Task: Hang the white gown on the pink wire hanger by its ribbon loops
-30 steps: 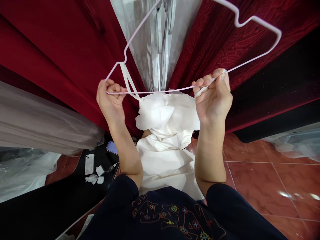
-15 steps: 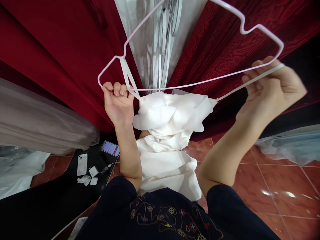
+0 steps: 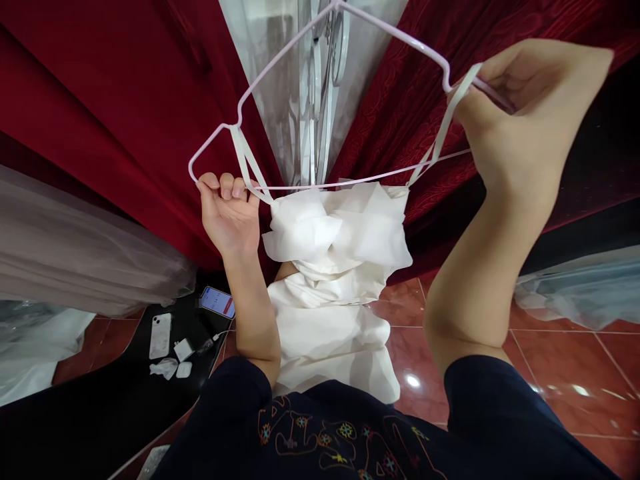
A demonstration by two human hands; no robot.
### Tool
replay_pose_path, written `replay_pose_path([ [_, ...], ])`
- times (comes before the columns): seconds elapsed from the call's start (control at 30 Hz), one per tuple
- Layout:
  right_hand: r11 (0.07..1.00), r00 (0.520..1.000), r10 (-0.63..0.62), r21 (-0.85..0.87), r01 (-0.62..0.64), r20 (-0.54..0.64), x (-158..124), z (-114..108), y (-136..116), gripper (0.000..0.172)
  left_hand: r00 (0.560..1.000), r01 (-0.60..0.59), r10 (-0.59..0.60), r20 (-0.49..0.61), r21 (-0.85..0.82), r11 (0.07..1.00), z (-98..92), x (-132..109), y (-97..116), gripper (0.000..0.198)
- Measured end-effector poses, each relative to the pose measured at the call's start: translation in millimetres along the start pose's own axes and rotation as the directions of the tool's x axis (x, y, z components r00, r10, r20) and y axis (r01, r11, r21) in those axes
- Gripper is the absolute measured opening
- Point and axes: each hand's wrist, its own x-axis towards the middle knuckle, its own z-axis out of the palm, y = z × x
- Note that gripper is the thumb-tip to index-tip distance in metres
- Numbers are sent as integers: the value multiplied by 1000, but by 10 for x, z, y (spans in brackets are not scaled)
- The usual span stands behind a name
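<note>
A white garment [image 3: 337,267] hangs by thin straps from a pale lilac hanger [image 3: 280,63] held up in front of me. My left hand [image 3: 227,213] is closed round the hanger's lower bar near its left corner, beside the left strap [image 3: 245,163]. My right hand [image 3: 525,113] is raised at the hanger's right shoulder, fingers closed on the right strap [image 3: 443,130] and the hanger's end there. The strap runs up to the notch in the hanger's right shoulder. The garment's skirt falls down to my dark embroidered top [image 3: 340,433].
Dark red curtains [image 3: 100,100] hang left and right, with a clear plastic cover [image 3: 310,100] between them. On a black surface at lower left lie two phones [image 3: 217,301], a charger [image 3: 184,349] and crumpled tissue. Red floor tiles [image 3: 560,347] spread right; plastic-wrapped fabric [image 3: 575,287] lies at both sides.
My right hand has carried the right strap from the lower bar out to the right and then up to the hanger's right shoulder notch. My left hand stays gripped on the hanger's left end.
</note>
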Motion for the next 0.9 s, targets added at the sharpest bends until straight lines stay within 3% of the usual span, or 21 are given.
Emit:
replay_pose_path([
  [0.13,998,998,58,-7,-58,30,-12,77,29,1,1000,-13,14,-21,45,999,5,-16,23,27],
  [0.17,998,998,62,5,-62,27,-37,93,14,5,999,-23,24,-27,61,998,6,-23,26,28],
  [0.2,998,999,52,26,-51,-11,-75,113,-8,11,999,-27,30,-30,77,997,7,-32,28,28],
  [0.27,999,979,10,55,1,-206,-202,164,-62,20,999,-26,28,-21,90,996,15,-56,26,28],
  [0.33,995,881,20,98,30,-473,-414,227,-96,19,1000,-24,24,3,72,997,31,-87,18,28],
  [0.4,959,782,208,279,-46,-588,-690,288,-82,9,999,-40,39,11,60,997,52,-115,6,29],
  [0.47,810,765,513,514,-282,-390,-968,340,-34,18,999,-53,53,2,61,997,72,-133,-1,29],
  [0.53,672,755,644,564,-480,-123,-1163,391,4,25,999,-51,51,-7,62,997,83,-137,-2,29],
  [0.6,556,740,660,578,-597,130,-1222,446,4,33,999,-38,39,-6,50,998,85,-133,1,29],
  [0.67,452,748,596,648,-613,291,-1158,508,-25,45,1000,-28,27,6,26,999,82,-131,-2,28],
  [0.73,369,808,505,772,-518,302,-1050,573,-49,44,1000,-13,13,20,-1,1000,75,-138,-17,27],
  [0.8,281,862,459,885,-371,215,-983,634,-48,30,1000,-4,5,17,-9,1000,59,-157,-43,26],
  [0.9,116,874,450,958,-261,183,-1020,695,-14,19,999,13,-12,-34,43,999,12,-205,-87,23],
])
